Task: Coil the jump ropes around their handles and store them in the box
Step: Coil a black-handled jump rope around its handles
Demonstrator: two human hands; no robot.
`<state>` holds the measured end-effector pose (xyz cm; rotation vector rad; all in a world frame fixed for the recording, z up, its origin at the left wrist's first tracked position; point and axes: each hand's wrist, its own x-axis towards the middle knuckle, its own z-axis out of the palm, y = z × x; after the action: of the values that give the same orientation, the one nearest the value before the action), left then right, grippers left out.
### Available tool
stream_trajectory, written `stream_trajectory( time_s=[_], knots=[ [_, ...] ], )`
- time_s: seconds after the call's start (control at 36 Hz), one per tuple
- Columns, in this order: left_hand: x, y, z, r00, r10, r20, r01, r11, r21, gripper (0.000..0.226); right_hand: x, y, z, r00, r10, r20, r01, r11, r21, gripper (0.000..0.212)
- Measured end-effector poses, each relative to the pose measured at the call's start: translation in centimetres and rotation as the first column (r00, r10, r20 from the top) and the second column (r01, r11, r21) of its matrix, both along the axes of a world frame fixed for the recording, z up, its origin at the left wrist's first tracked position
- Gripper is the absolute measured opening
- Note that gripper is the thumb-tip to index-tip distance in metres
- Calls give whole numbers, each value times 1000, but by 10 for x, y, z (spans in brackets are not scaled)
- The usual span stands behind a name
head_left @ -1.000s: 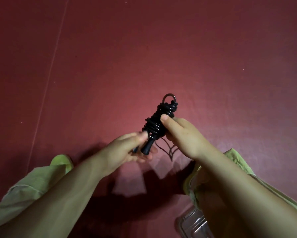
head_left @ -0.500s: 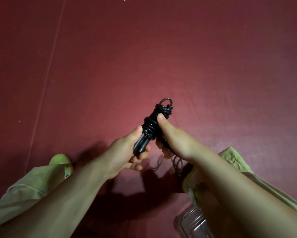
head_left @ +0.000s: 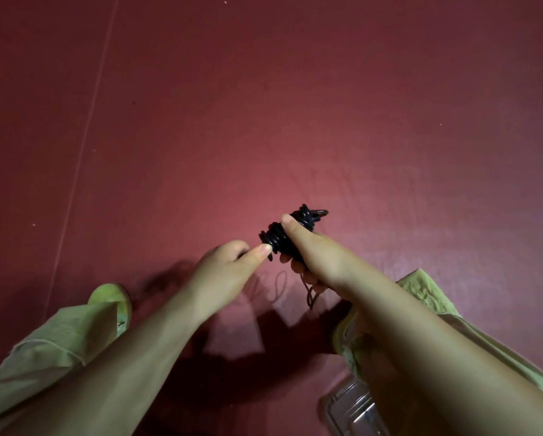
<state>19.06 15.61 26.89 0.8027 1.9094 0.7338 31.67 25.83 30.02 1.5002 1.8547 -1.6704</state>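
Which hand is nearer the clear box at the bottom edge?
Right. The right hand grips the coiled rope up-frame of the clear box; the left hand is further off to the left.

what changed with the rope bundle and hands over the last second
The coiled jump rope tipped from pointing up to lying more sideways, its ring now to the right. The left hand slid up over the handle end, hiding it. The right hand kept gripping the coils; loose cord still dangles below, and the clear box stayed put.
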Motion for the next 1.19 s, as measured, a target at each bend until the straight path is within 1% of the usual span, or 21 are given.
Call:
stream_trajectory(
  time_s=[0.08,0.17,0.19,0.25,0.28,0.31,0.36,0.44,0.47,0.56,0.61,0.67,0.75,0.81,0.83,0.86,0.92,0.97,1.0,1.11,1.19],
  knots=[
    [-1,0,3,999,6,-46,-3,998,65,42,0,-1,-2,998,-43,-51,42,999,-21,60],
    [-4,1,1,1000,-5,-25,8,995,104,50,0,-1,-3,989,-80,-121,83,996,27,51],
    [-5,0,2,999,-21,38,17,994,110,53,0,-1,-3,984,-82,-160,93,994,58,47],
    [-7,-2,6,953,-21,302,-11,994,104,48,1,-2,0,964,-78,-254,109,988,109,38],
    [-8,-4,9,879,-15,477,-33,995,92,40,1,-2,1,951,-70,-302,111,987,119,35],
    [-10,-6,12,767,-19,642,-31,997,68,33,2,-2,2,932,-67,-357,112,988,106,32],
    [-13,-11,15,502,-77,861,48,997,61,44,4,-3,4,872,-79,-482,106,994,29,27],
    [-15,-14,11,67,-187,980,107,978,179,74,5,-3,5,795,-89,-601,74,996,-50,27],
    [-13,-14,9,-29,-211,977,100,972,213,76,6,-3,4,782,-91,-616,65,996,-65,29],
    [-5,-15,10,-145,-228,963,96,965,244,74,7,-4,4,780,-91,-619,50,995,-83,39],
    [-2,-15,11,-227,-209,951,109,965,238,69,7,-4,4,780,-65,-622,33,998,-62,38],
    [-4,-14,13,-256,-189,948,123,966,226,63,6,-5,6,781,-4,-624,-11,1000,-20,38],
    [-9,-12,13,-190,-177,966,160,965,208,55,7,-4,15,796,99,-597,-85,995,51,53],
    [-13,-11,16,-96,-165,982,181,967,180,54,8,-2,19,811,119,-573,-112,993,47,61],
    [-14,-11,18,-30,-155,987,187,970,158,55,8,-2,21,826,111,-553,-112,993,32,58],
    [-14,-10,21,66,-144,987,192,973,129,57,9,-1,20,845,98,-525,-104,994,18,53],
    [-14,-9,24,346,-126,930,180,981,65,60,8,-1,17,887,79,-454,-90,996,-2,51],
    [-12,-9,22,613,-129,779,163,986,35,63,6,-3,11,923,97,-373,-105,994,-1,60],
    [-11,-9,21,702,-137,699,160,987,33,62,5,-3,9,932,108,-346,-117,993,-3,63],
    [-7,-5,15,888,-160,431,169,985,18,52,4,-3,3,964,146,-221,-134,989,69,59],
    [-7,-4,7,968,-229,103,230,973,10,52,4,-5,0,973,180,-142,-160,976,146,53]
  ],
)
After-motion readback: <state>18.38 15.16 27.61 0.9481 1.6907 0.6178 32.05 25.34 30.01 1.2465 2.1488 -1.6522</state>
